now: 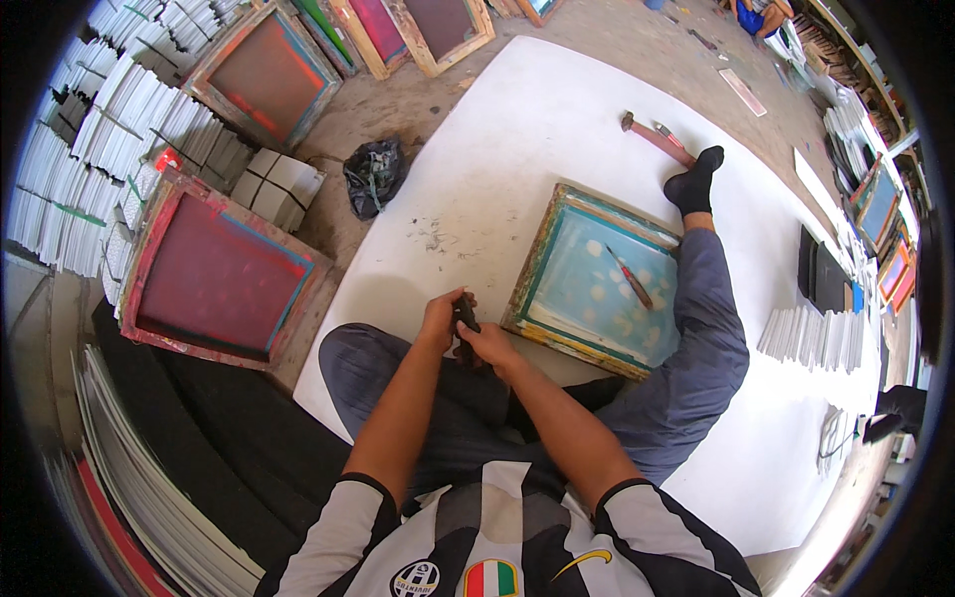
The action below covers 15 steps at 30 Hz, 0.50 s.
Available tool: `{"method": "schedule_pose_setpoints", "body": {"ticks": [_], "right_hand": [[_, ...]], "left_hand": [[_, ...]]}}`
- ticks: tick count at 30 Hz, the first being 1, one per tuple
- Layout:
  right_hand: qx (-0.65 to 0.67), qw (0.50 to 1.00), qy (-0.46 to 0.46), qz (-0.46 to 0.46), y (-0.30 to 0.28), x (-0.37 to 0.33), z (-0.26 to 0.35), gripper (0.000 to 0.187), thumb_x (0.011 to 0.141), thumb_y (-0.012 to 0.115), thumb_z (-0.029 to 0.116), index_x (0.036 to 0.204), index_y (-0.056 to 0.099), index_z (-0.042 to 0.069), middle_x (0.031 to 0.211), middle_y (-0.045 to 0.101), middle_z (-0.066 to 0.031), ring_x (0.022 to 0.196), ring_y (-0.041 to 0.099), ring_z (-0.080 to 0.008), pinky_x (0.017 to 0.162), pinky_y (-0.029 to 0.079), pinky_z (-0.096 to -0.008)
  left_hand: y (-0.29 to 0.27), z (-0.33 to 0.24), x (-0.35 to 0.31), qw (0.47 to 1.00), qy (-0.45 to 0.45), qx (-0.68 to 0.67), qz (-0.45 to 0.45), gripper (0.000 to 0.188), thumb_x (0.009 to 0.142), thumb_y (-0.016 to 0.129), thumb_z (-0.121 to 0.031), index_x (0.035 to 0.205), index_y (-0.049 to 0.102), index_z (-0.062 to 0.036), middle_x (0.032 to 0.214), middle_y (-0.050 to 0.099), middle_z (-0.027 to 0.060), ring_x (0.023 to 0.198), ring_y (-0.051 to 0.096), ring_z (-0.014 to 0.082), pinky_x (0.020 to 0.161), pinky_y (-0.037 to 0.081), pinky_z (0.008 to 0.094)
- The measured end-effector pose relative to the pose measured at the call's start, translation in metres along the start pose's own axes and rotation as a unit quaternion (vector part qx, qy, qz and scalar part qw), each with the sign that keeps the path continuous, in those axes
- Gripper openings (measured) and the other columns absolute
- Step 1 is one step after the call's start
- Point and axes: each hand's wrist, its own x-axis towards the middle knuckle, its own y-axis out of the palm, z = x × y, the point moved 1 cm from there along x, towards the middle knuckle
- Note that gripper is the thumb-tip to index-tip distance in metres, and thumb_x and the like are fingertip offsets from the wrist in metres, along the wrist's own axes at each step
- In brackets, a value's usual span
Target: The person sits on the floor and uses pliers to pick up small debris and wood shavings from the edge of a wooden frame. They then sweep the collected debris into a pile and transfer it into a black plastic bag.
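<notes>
Head view: far to the left of my hands I see a red-meshed screen frame (221,277) on the floor. My left hand (441,320) and right hand (487,345) meet over my lap, both closed around a small dark tool (466,313). Just right of them lies a blue-meshed screen frame (594,282) on the white sheet (517,129), a red-handled knife (631,282) resting on it.

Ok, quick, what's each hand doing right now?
Left hand: closed on the upper end of a small dark object.
Right hand: closed on the same dark object from below.
</notes>
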Motion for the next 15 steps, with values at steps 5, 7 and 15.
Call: {"method": "schedule_pose_setpoints", "body": {"ticks": [5, 7, 15], "right_hand": [[0.037, 0.995, 0.044, 0.075, -0.027, -0.009, 0.006, 0.05, 0.103, 0.055, 0.049, 0.115, 0.062, 0.0, 0.092, 0.073, -0.0127, 0.078, 0.072, -0.0202, 0.062, 0.055, -0.0329], [0.086, 0.993, 0.047, 0.061, -0.037, -0.028, 0.016, 0.051, 0.103, 0.055, 0.049, 0.117, 0.061, 0.001, 0.094, 0.073, -0.0141, 0.08, 0.073, -0.0216, 0.065, 0.057, -0.0331], [0.26, 0.953, -0.054, -0.144, -0.128, -0.062, 0.024, 0.045, 0.104, 0.056, 0.043, 0.114, 0.06, -0.001, 0.089, 0.072, -0.0164, 0.077, 0.073, -0.0252, 0.067, 0.06, -0.0373]], "left_hand": [[0.016, -0.028, -0.001, 0.945, 0.123, 0.266, -0.146, 0.04, 0.092, 0.073, -0.04, 0.091, 0.074, -0.0004, 0.083, 0.072, 0.0107, 0.063, 0.063, 0.0248, 0.062, 0.052, 0.0395], [0.021, -0.035, 0.001, 0.863, 0.159, 0.425, -0.221, 0.032, 0.09, 0.075, -0.035, 0.091, 0.075, -0.0033, 0.083, 0.071, 0.0108, 0.069, 0.064, 0.0282, 0.066, 0.053, 0.0429], [0.115, 0.013, -0.031, 0.606, 0.5, 0.614, -0.07, 0.017, 0.084, 0.074, -0.025, 0.094, 0.079, -0.012, 0.111, 0.065, 0.0102, 0.119, 0.055, 0.0341, 0.107, 0.038, 0.0509]]}}
